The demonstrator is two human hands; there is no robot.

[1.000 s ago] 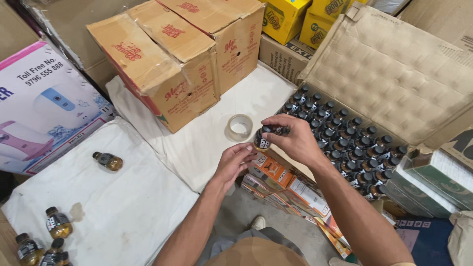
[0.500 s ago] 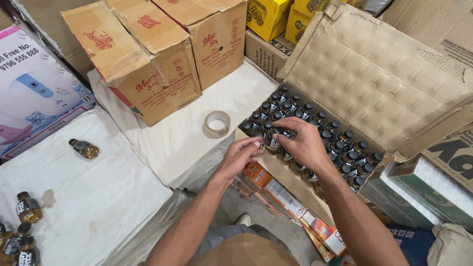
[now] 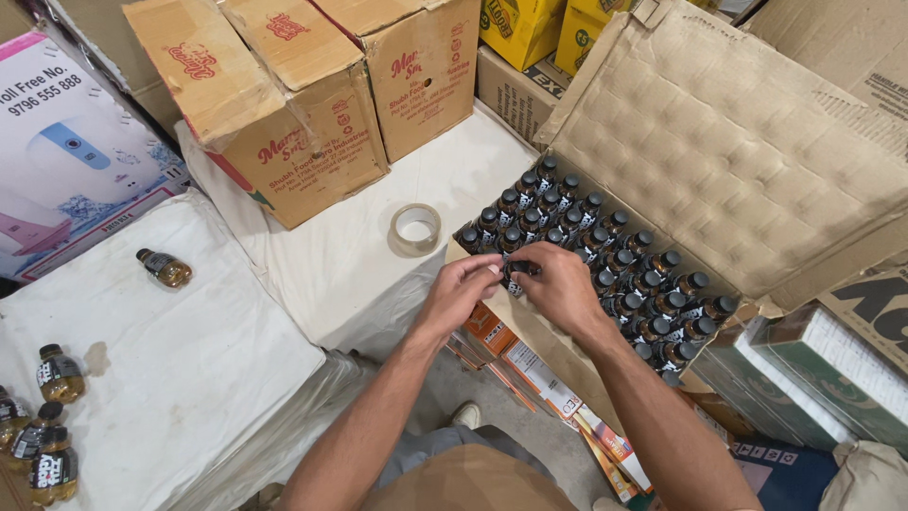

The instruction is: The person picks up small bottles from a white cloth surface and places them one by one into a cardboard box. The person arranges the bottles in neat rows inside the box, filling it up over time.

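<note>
Bottle (image 3: 515, 277), small, dark-capped, pinched between fingers of left hand (image 3: 461, 295) and right hand (image 3: 558, 287) at near edge of open carton (image 3: 530, 331) of like bottles; lifting clear seems next, needing firm grip.

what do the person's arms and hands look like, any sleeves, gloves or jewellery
Both arms are bare from the hands to the bottom edge of the picture, with no sleeves in view. The left hand and right hand wear no gloves, and no watch, bracelet or ring shows on either wrist or on the fingers that can be seen. No markings are visible on the forearms.
</note>
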